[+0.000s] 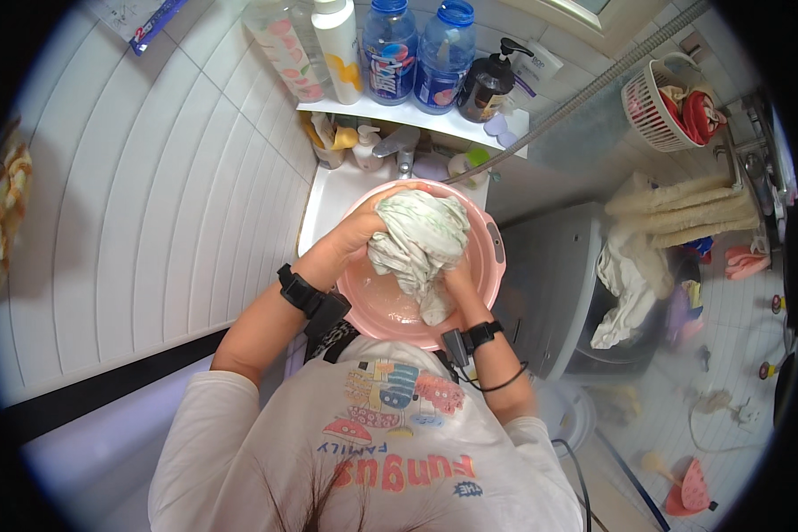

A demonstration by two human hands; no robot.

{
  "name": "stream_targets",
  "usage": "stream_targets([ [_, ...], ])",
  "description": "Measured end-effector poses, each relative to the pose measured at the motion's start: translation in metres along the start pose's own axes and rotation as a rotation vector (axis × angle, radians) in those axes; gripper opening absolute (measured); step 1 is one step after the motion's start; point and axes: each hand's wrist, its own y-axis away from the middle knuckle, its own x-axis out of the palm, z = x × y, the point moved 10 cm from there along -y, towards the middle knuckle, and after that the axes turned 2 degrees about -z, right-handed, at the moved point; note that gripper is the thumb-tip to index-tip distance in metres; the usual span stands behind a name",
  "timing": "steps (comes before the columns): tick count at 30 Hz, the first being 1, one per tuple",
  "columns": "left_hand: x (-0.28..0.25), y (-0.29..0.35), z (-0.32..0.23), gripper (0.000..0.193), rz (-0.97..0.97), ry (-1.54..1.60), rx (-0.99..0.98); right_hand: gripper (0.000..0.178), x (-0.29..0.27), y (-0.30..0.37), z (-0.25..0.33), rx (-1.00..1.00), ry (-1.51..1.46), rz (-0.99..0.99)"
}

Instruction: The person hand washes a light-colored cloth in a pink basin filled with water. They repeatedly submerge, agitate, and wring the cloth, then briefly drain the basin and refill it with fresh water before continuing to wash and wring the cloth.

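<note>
A wet white cloth with a faint green pattern (pixel 418 232) is bunched up between my hands above a pink basin (pixel 356 312). My left hand (pixel 362 225) is closed round the bundle's left side. At its lower right, my right hand (pixel 457 278) grips the cloth, with most of its fingers hidden in the folds. One end of the cloth hangs down toward the shallow water (pixel 388 299) in the basin. The basin sits in a white sink (pixel 328 206).
Behind the sink, a faucet (pixel 405 160) stands below a white shelf (pixel 381 110) holding several bottles. To the right, a grey washing machine (pixel 554 293) has a white cloth (pixel 631 288) on top. A white basket (pixel 652 111) hangs on the wall. A tiled wall (pixel 168 195) closes the left side.
</note>
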Motion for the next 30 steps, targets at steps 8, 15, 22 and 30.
stream_targets([
  [8,-0.087,-0.005,0.104,0.042,-0.244,0.279,-0.210,0.078,0.009,0.027,0.027,0.083,-0.647,0.004],
  [15,-0.077,-0.009,0.110,0.054,-0.387,-0.115,-0.299,0.080,0.019,0.026,0.063,-0.136,-0.635,-0.254],
  [22,-0.079,-0.001,0.080,0.050,-0.713,-0.740,-0.103,0.044,0.012,0.014,0.037,0.048,-0.421,-0.451],
  [30,-0.005,0.018,0.051,0.084,-0.354,-1.035,0.315,0.062,0.003,0.011,0.032,0.270,-0.506,-0.473],
])
